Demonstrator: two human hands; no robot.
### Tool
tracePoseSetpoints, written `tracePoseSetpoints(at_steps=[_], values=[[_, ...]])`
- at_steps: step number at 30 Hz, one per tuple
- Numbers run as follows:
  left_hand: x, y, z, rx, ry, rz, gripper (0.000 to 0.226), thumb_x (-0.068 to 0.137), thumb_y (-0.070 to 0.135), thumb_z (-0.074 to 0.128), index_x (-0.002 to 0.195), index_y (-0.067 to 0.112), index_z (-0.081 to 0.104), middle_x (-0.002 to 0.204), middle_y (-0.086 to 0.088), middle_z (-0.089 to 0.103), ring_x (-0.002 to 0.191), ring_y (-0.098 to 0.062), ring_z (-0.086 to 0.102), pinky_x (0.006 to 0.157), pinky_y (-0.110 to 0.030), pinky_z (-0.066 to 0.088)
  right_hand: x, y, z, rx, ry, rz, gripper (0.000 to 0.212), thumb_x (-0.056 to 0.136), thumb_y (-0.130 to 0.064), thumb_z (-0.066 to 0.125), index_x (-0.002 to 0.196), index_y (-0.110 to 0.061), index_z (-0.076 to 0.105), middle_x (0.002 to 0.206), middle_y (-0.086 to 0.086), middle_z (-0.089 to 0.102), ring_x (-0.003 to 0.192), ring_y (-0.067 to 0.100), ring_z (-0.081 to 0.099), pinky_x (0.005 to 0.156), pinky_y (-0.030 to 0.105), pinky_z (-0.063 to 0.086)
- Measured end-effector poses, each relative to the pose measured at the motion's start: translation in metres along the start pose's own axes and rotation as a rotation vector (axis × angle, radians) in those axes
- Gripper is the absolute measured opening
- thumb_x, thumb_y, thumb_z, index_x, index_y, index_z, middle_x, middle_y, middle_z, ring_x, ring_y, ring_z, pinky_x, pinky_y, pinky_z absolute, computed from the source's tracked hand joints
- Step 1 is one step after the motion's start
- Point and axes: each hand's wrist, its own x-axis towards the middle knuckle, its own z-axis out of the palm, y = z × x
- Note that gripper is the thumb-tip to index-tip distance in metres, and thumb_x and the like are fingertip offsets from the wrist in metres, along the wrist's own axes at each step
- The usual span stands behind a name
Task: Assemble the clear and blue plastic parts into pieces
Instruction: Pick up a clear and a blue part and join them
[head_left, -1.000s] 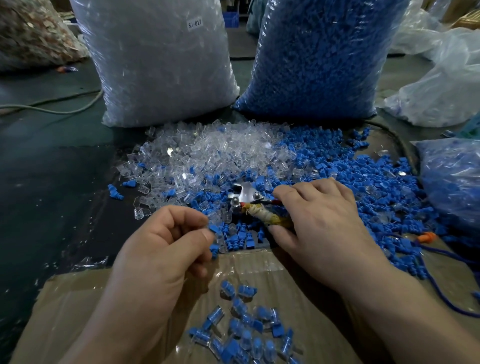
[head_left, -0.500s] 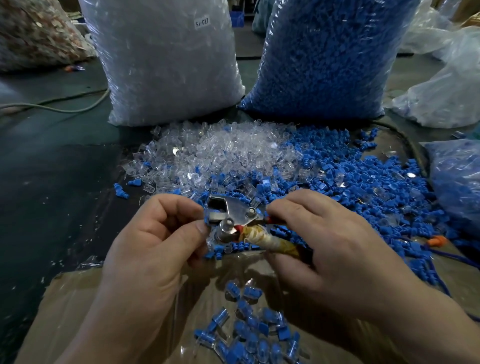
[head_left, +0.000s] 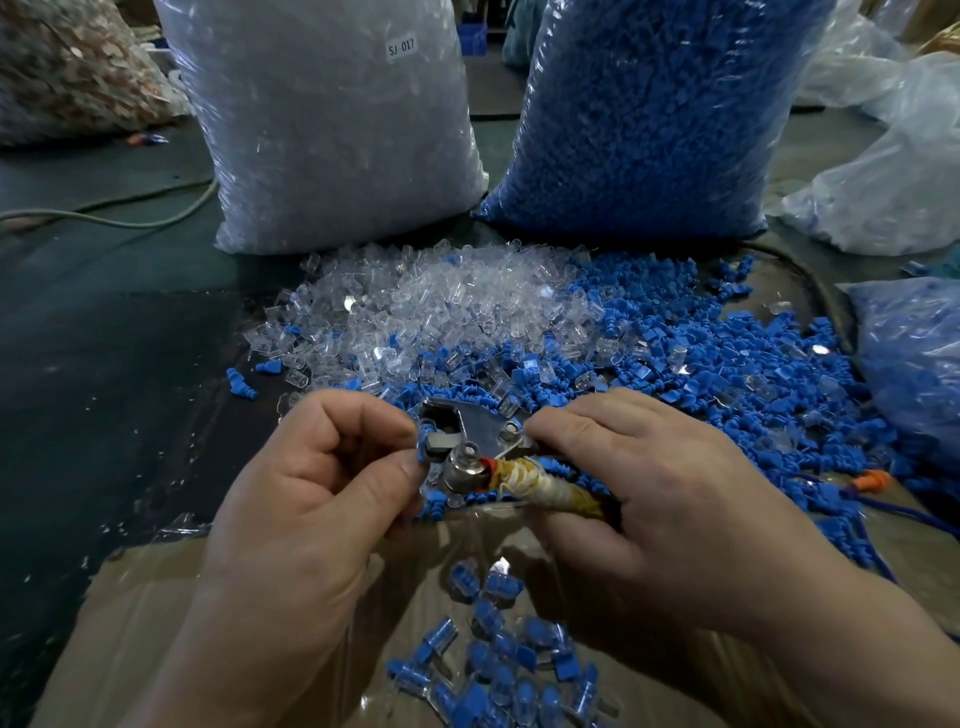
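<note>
Blue part (head_left: 421, 456) is pinched in left hand (head_left: 322, 483) fingers (head_left: 397, 467) and held at the mouth of the metal press tool (head_left: 470, 428), just to their right. The taped handle (head_left: 545, 486) is gripped by the right hand (head_left: 649, 483), long axis left-right. Clear parts pile (head_left: 441, 312) lies behind; assembled pieces (head_left: 498, 665) lie nearer.

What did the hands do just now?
The left hand, pinching a blue part, moved up and right to the metal head of the tool. The right hand raised the tool slightly to meet it, still gripping its handle. The finished pieces, clear bag and blue bag stayed put.
</note>
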Motion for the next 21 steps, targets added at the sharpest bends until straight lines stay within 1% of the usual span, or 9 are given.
tracePoseSetpoints(at_steps=[6, 8, 9, 10, 12, 14, 16, 19, 21], values=[[-0.001, 0.004, 0.003, 0.013, 0.018, 0.014, 0.024, 0.073, 0.014, 0.065, 0.082, 0.035, 0.070, 0.076, 0.000, 0.068, 0.059, -0.010, 0.063, 0.052, -0.020, 0.054, 0.001, -0.002, -0.003, 0.030, -0.016, 0.019, 0.053, 0.083, -0.054, 0.048, 0.121, -0.022, 0.065, 0.090, -0.011, 0.064, 0.080, 0.012, 0.060, 0.069, 0.034, 0.055], [-0.002, 0.007, 0.003, 0.016, 0.023, 0.013, 0.022, 0.073, 0.015, 0.075, 0.083, 0.034, 0.070, 0.077, -0.001, 0.069, 0.059, -0.010, 0.063, 0.051, -0.020, 0.054, 0.001, -0.002, -0.003, 0.032, -0.012, 0.017, 0.052, 0.082, -0.054, 0.048, 0.120, -0.023, 0.065, 0.090, -0.012, 0.064, 0.080, 0.010, 0.060, 0.069, 0.032, 0.054], [-0.003, 0.008, 0.003, 0.022, 0.036, 0.009, 0.021, 0.073, 0.021, 0.083, 0.083, 0.034, 0.070, 0.077, -0.001, 0.069, 0.059, -0.010, 0.064, 0.051, -0.020, 0.053, 0.001, -0.002, -0.002, 0.030, -0.009, 0.020, 0.050, 0.082, -0.054, 0.049, 0.120, -0.024, 0.064, 0.091, -0.013, 0.063, 0.081, 0.010, 0.059, 0.070, 0.031, 0.054], [-0.004, 0.009, 0.003, 0.039, 0.052, -0.001, 0.019, 0.071, 0.030, 0.084, 0.083, 0.034, 0.070, 0.078, -0.002, 0.070, 0.059, -0.011, 0.065, 0.050, -0.020, 0.053, 0.001, -0.001, -0.001, 0.030, -0.008, 0.030, 0.049, 0.083, -0.054, 0.049, 0.119, -0.025, 0.063, 0.092, -0.014, 0.063, 0.082, 0.009, 0.058, 0.071, 0.031, 0.053], [-0.004, 0.009, 0.004, 0.100, 0.087, -0.027, 0.018, 0.067, 0.038, 0.074, 0.084, 0.034, 0.069, 0.078, -0.002, 0.070, 0.060, -0.012, 0.066, 0.050, -0.020, 0.053, 0.000, 0.000, 0.001, 0.003, -0.001, 0.055, 0.049, 0.082, -0.056, 0.048, 0.120, -0.026, 0.061, 0.097, -0.014, 0.063, 0.087, 0.010, 0.058, 0.077, 0.028, 0.050], [-0.001, 0.004, 0.003, 0.137, 0.117, -0.053, 0.014, 0.079, 0.020, 0.074, 0.084, 0.032, 0.069, 0.071, -0.001, 0.068, 0.056, -0.011, 0.063, 0.048, -0.021, 0.053, 0.000, 0.004, 0.004, -0.067, 0.008, 0.094, 0.055, 0.082, -0.060, 0.046, 0.122, -0.025, 0.060, 0.102, -0.012, 0.064, 0.093, 0.012, 0.059, 0.082, 0.027, 0.045], [0.000, 0.001, 0.001, 0.158, 0.137, -0.111, 0.025, 0.083, 0.006, 0.068, 0.081, 0.031, 0.068, 0.061, -0.001, 0.064, 0.051, -0.011, 0.058, 0.046, -0.022, 0.050, 0.002, 0.009, 0.005, -0.136, -0.019, 0.169, 0.062, 0.080, -0.067, 0.040, 0.125, -0.027, 0.058, 0.106, -0.012, 0.063, 0.097, 0.013, 0.057, 0.084, 0.030, 0.043], [-0.002, 0.002, 0.005, 0.187, -0.001, -0.245, 0.022, 0.081, 0.012, 0.065, 0.080, 0.034, 0.068, 0.056, 0.000, 0.062, 0.046, -0.009, 0.055, 0.044, -0.019, 0.049, 0.010, 0.016, 0.006, -0.230, -0.069, 0.248, 0.071, 0.078, -0.071, 0.037, 0.129, -0.026, 0.055, 0.112, -0.008, 0.061, 0.103, 0.017, 0.053, 0.090, 0.037, 0.044], [-0.006, 0.000, 0.011, 0.255, -0.071, -0.265, 0.021, 0.077, 0.021, 0.066, 0.083, 0.041, 0.067, 0.058, 0.002, 0.065, 0.045, -0.006, 0.055, 0.045, -0.016, 0.048, 0.014, 0.018, 0.007, -0.255, -0.122, 0.275, 0.072, 0.076, -0.072, 0.040, 0.130, -0.027, 0.053, 0.116, -0.007, 0.060, 0.108, 0.018, 0.049, 0.094, 0.038, 0.040]])
